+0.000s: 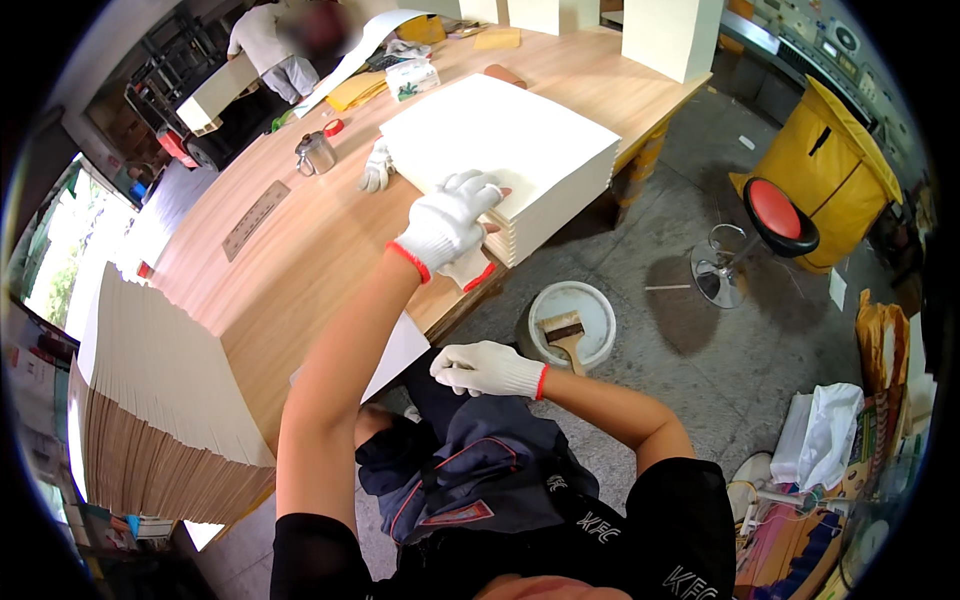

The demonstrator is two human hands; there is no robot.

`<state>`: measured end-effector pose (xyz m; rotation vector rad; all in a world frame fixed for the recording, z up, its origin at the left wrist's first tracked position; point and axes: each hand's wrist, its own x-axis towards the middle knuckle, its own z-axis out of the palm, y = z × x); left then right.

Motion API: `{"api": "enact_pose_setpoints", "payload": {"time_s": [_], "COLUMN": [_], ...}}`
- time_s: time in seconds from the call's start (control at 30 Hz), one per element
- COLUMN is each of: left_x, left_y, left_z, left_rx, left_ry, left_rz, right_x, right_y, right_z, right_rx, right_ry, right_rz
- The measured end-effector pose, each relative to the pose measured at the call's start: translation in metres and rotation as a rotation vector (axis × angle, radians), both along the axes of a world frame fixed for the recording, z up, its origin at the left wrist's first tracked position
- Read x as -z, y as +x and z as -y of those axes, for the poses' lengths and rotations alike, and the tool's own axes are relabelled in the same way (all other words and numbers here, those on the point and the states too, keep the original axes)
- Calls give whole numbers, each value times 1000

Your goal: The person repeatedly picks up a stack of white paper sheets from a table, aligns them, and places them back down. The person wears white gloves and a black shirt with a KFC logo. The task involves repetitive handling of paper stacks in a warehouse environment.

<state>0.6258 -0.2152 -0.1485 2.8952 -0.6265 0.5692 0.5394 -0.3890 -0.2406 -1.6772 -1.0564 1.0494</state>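
Note:
My left hand (pixel 452 222), in a white knit glove with a red cuff edge and bare fingertips, is at the near corner of a thick stack of white sheets (pixel 510 140). Its thumb and forefinger close on the stack's corner edge. Under that hand lies a white piece of cloth with a red edge (pixel 470 271), which looks like a glove cuff. Another white glove (pixel 377 167) rests against the stack's left side. Above my lap, my right hand (pixel 490 369), also gloved, has its fingers curled together, with nothing visible in them.
The wooden table (pixel 290 290) carries a tall stack of sheets (pixel 165 390) at left, a metal ruler (pixel 256 220), a metal pot (pixel 315 154) and a tissue box (pixel 412 79). On the floor stand a bucket (pixel 603 300) with a brush (pixel 565 335) and a red stool (pixel 776 208). Someone (pixel 268 45) works far left.

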Motion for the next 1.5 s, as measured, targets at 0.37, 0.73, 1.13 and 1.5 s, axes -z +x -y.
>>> {"api": "enact_pose_setpoints", "payload": {"time_s": [0.37, 0.73, 1.13, 1.5], "left_x": [-11, 5, -8, 2], "left_y": [35, 14, 20, 33], "left_z": [-14, 14, 45, 13], "left_rx": [159, -245, -582, -355], "left_ry": [-50, -290, -1990, -2242], "left_rz": [-99, 84, -679, -592], "right_x": [-7, -45, -29, -51], "right_y": [43, 107, 128, 266], "right_z": [43, 48, 45, 137], "right_rx": [197, 663, 665, 874], "right_ry": [57, 361, 40, -282], "right_rz": [-132, 1248, 1234, 1279]}}
